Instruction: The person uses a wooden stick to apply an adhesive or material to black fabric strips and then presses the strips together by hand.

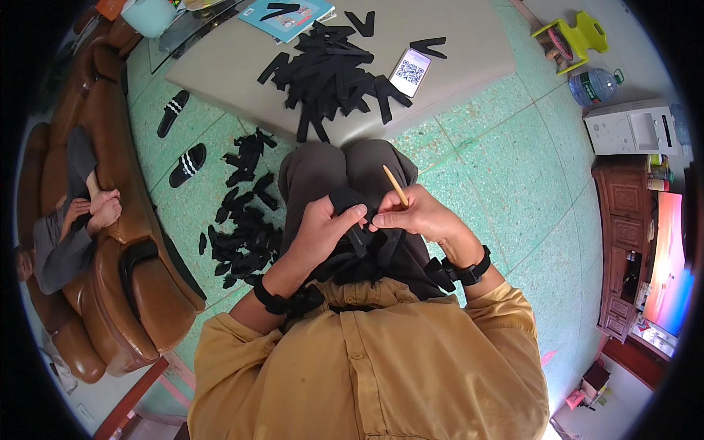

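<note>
Over my lap, my left hand (328,226) is closed, pinching a black fabric strip (345,198) between thumb and fingers. My right hand (415,214) is closed too, with a thin pointed wooden stick (396,186) jutting up from between its fingers. Its thumb and fingertip meet at the strip's right edge, close to the left hand's thumb. More black fabric pieces (359,257) lie across my thighs below the hands. The stick's lower end is hidden inside the right hand.
Ahead, a beige padded table (455,29) bears a heap of black strips (330,70), a phone (410,72) and a blue booklet (282,20). Black pieces (246,227) litter the green floor at left, near slippers (188,165). A person (62,242) sits on the brown sofa (110,176).
</note>
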A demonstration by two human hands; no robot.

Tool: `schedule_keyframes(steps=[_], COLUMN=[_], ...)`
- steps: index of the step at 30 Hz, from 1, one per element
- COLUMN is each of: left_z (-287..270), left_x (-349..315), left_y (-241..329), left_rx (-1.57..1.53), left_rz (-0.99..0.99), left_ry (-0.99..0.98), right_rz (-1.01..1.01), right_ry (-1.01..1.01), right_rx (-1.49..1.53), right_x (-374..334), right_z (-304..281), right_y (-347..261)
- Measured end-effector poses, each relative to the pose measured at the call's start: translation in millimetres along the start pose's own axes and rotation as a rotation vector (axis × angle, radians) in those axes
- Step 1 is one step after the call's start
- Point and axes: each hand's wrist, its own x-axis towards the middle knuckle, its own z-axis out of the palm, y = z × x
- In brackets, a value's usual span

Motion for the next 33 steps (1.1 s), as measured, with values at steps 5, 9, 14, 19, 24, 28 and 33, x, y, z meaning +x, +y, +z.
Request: schedule_keyframes(steps=[5,9,14,19,24,28,33], left_z=[0,0,-3,4,2,-6,-8], left_x=[0,2,6,3,3,7,11], left_y=[10,13,10,12,17,21,15], left_rx=[-0.093,-0.189,-0.175,-0.222,-0.259,-0.213,-0.234], left_rz=[-0.017,-0.053,-0.031,-0.068,-0.057,-0.049,-0.033], left_ry=[-0.1,-0.118,-0.144,-0.105,-0.028,-0.083,-0.088], right_rz=[-0.04,-0.087,-0.135,-0.171,0.064,-0.006,-0.143], right_ry=[-0.048,-0.018,0.058,0.092,0.051,0.025,0.051], right_rx=[0.048,-0.037,-0.113,-0.038,0.088,0.066,-0.01], right_x=[3,6,1,4,-1,-2,3], right_z=[-1,0,7,12,-2,4,6], right_y=[10,18,8,9,5,6,18])
